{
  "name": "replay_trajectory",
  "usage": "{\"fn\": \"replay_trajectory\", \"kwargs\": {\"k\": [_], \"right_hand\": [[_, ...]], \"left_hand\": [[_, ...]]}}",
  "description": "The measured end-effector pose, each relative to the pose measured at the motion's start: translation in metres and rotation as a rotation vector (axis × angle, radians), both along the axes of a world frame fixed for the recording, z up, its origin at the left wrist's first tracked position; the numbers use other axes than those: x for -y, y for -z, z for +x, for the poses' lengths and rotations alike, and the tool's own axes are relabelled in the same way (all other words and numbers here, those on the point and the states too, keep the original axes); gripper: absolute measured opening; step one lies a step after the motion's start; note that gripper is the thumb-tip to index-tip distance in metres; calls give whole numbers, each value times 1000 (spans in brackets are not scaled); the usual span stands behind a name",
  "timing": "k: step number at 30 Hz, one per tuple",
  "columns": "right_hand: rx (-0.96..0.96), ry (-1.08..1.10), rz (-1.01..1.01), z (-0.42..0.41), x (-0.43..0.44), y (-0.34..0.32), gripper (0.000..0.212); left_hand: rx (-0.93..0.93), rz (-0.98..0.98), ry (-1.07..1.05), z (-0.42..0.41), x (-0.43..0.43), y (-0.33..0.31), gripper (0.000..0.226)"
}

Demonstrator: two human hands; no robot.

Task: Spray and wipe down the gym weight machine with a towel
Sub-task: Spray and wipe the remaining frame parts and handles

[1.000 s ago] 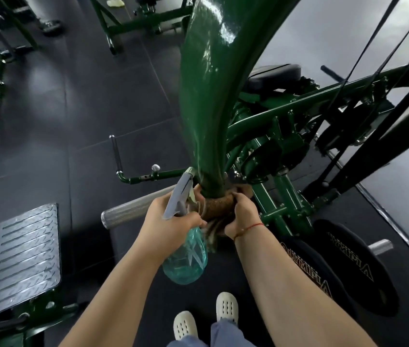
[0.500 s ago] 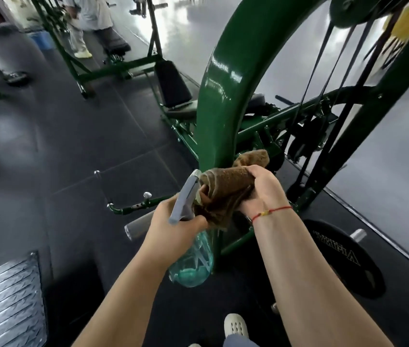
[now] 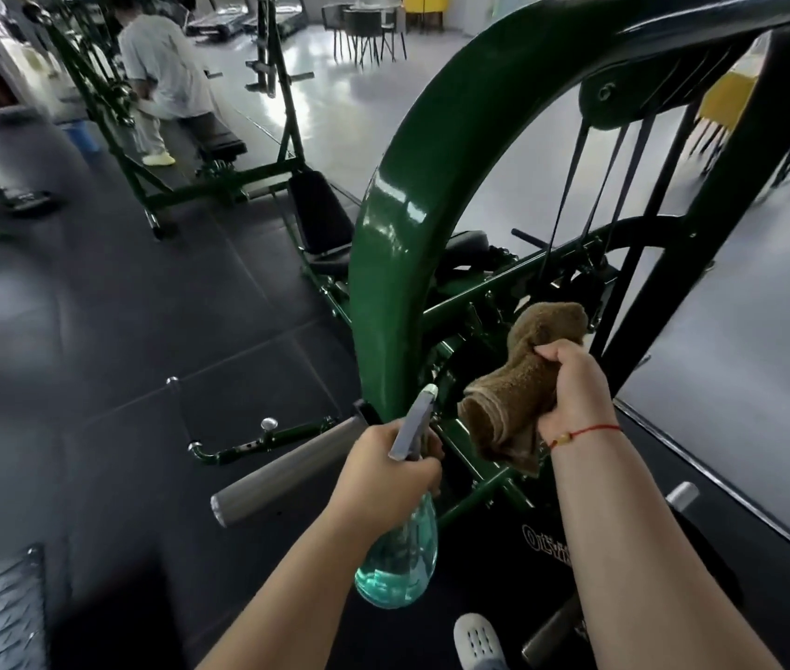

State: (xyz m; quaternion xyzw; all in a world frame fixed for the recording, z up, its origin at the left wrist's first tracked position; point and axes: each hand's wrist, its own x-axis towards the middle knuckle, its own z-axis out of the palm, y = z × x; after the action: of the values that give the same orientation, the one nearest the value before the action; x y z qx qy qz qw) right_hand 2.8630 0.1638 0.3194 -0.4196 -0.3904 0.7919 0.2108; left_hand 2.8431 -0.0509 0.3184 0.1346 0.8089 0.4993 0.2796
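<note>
Left hand (image 3: 390, 469) grasps the neck of the spray bottle (image 3: 397, 563), fingers curled round it under the grey trigger head; teal liquid in the belly, and the nozzle points up and far, just beside the weight machine (image 3: 397, 244)'s thick green curved upright. Right hand (image 3: 572, 386) clenches the brown towel (image 3: 518, 379), bunched, with one end sticking up and one hanging down. The towel sits right of the upright, not touching it, in front of the darker linkage. Red string bracelet (image 3: 586, 432) on the right wrist. Silver sleeve bar (image 3: 286, 469) juts out near left of the hands. Black weight plate (image 3: 543, 539) low at near right, partly behind the right forearm. White shoe (image 3: 477, 638) at the bottom edge. Black rubber floor (image 3: 117, 331). Another person (image 3: 160, 74) stands by a bench at far left.
</note>
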Motion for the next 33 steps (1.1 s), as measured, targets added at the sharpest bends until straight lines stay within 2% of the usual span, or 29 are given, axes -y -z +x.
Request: {"fn": "replay_trajectory", "kwargs": {"k": [3,5,8,10,13,18,25,30,33], "right_hand": [[124,-164,-49,-5,-27,16,32],[209,-270,-68,-10,-45,30,33],[303,-413,-83,-25,-72,49,42],[327,-474,-87,-39,-88,61,45],[314,-480,-78,-61,-105,72,52],[328,-546,-32,-87,-131,84,58],[316,-645,-2,-98,-140,87,30],[189,-607,178,-110,-139,67,20],[82,-574,525,-131,-137,60,25]], "left_hand": [[6,-60,33,-11,-41,9,17],[13,-104,35,-18,-69,14,6],[38,-147,-10,-31,-107,20,16],[67,-178,-81,-40,-126,27,20],[110,-174,-234,-54,-146,41,14],[101,-165,-420,-67,-180,61,14],[102,-231,-582,-77,-197,70,30],[126,-189,-610,-75,-191,70,18],[119,-148,-635,-69,-183,62,13]]}}
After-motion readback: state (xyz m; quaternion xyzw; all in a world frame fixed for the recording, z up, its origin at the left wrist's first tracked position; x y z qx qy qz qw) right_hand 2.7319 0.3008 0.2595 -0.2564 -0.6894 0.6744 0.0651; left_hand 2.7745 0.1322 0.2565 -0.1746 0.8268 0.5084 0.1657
